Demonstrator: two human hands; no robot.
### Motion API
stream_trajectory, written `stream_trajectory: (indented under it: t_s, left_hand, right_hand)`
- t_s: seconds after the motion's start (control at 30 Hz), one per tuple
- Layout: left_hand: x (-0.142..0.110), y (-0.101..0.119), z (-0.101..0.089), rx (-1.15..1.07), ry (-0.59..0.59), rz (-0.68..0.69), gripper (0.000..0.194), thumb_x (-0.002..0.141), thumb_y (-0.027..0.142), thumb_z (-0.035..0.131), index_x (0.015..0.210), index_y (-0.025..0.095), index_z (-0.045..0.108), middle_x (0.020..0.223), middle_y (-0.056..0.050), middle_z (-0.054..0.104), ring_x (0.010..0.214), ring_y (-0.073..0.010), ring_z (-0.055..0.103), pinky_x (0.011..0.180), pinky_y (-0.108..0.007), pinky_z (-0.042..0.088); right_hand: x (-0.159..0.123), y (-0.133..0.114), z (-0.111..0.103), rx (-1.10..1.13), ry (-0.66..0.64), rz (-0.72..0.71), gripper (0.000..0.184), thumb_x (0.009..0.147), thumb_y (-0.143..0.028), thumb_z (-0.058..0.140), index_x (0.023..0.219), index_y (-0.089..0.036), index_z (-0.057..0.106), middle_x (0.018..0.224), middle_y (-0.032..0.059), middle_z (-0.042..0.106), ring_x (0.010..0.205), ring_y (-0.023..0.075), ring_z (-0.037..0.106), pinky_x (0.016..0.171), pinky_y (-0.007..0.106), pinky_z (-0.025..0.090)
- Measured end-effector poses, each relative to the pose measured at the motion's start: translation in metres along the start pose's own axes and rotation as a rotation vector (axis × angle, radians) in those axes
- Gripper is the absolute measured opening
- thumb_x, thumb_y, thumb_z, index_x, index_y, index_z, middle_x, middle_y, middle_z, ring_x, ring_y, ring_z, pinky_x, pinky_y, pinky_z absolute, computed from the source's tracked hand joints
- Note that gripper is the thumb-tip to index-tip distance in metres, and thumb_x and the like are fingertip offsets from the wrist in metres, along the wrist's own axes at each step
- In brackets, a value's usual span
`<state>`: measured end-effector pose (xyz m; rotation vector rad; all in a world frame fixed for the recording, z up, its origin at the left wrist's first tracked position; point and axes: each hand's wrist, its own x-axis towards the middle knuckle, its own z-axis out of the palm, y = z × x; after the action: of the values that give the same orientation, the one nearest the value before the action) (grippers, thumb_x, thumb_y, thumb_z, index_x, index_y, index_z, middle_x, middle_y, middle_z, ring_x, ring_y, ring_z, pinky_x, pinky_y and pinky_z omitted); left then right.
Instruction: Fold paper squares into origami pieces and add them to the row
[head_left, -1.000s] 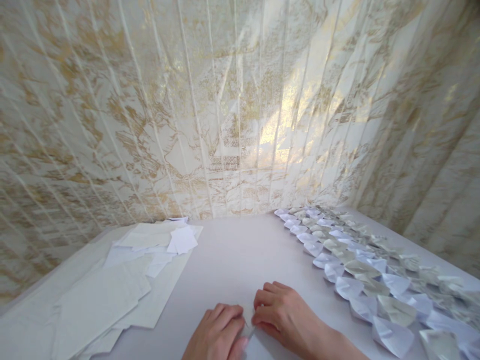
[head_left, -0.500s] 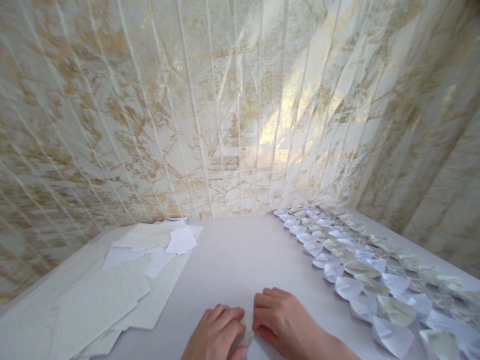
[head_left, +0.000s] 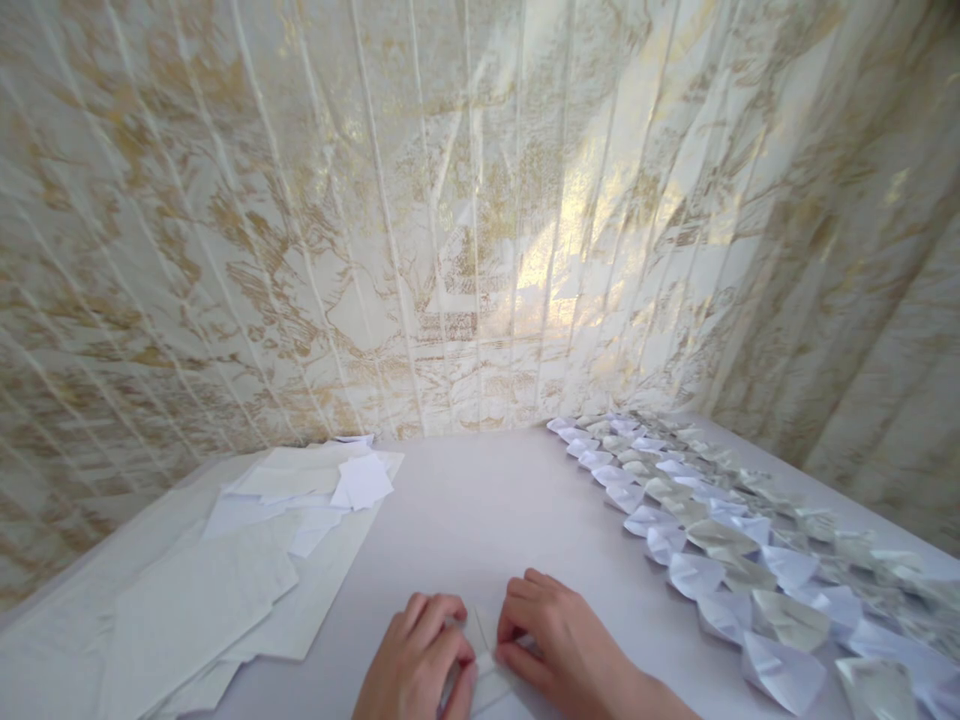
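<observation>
Both my hands rest at the near edge of a white table (head_left: 465,510), side by side. My left hand (head_left: 416,660) and my right hand (head_left: 555,640) have their fingers curled and pinch a small folded piece of white paper (head_left: 484,655) between them. The paper shows only as a narrow creased strip between the fingertips; most of it is hidden under my hands.
A loose pile of flat white paper sheets (head_left: 247,570) covers the table's left side. Several folded white and silver paper boats (head_left: 720,550) lie in rows along the right side. A cream and gold curtain (head_left: 480,220) hangs behind the table.
Both hands have slid slightly left and toward me. The fingers have parted a little, so the folded paper now shows between them.
</observation>
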<state>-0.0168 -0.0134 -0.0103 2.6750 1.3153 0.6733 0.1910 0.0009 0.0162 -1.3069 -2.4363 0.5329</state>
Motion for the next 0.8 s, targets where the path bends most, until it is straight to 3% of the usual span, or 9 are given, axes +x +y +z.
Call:
stream_trajectory:
  t_s: [0.2,0.33,0.7,0.8]
  left_hand:
    - [0.002,0.002,0.000,-0.061,-0.028,-0.170,0.007,0.075,0.014,0.062,0.074,0.021,0.059,0.105,-0.007,0.062,0.097,-0.0269,0.058,0.079,-0.040,0.049]
    - [0.001,0.005,0.004,-0.081,0.034,-0.246,0.012,0.072,0.011,0.062,0.068,0.020,0.056,0.108,-0.007,0.060,0.100,-0.0279,0.055,0.081,-0.040,0.045]
    - [-0.012,-0.008,0.012,-0.131,0.103,-0.232,0.017,0.072,0.012,0.059,0.084,0.024,0.059,0.115,-0.006,0.059,0.106,-0.0273,0.054,0.083,-0.040,0.043]
    - [-0.015,-0.009,0.014,-0.130,0.115,-0.233,0.016,0.073,0.014,0.059,0.085,0.025,0.059,0.116,-0.005,0.060,0.106,-0.0274,0.054,0.083,-0.040,0.043]
  right_hand:
    - [0.004,0.000,0.007,0.042,0.025,0.068,0.007,0.081,-0.012,0.071,0.079,-0.018,0.067,0.086,0.0001,0.069,0.085,0.0169,0.060,0.085,0.027,0.041]
    - [0.005,-0.005,0.006,-0.011,0.004,0.091,0.007,0.083,-0.012,0.069,0.081,-0.018,0.066,0.090,0.0015,0.069,0.087,0.0185,0.060,0.084,0.028,0.041]
    - [0.004,-0.009,0.011,-0.010,0.050,0.112,0.014,0.079,-0.008,0.065,0.086,-0.020,0.061,0.090,-0.0001,0.067,0.088,0.0188,0.058,0.079,0.028,0.038]
    - [0.004,-0.013,0.016,0.024,0.078,0.148,0.020,0.074,-0.017,0.072,0.090,-0.020,0.061,0.095,0.0010,0.066,0.091,0.0217,0.057,0.081,0.032,0.037]
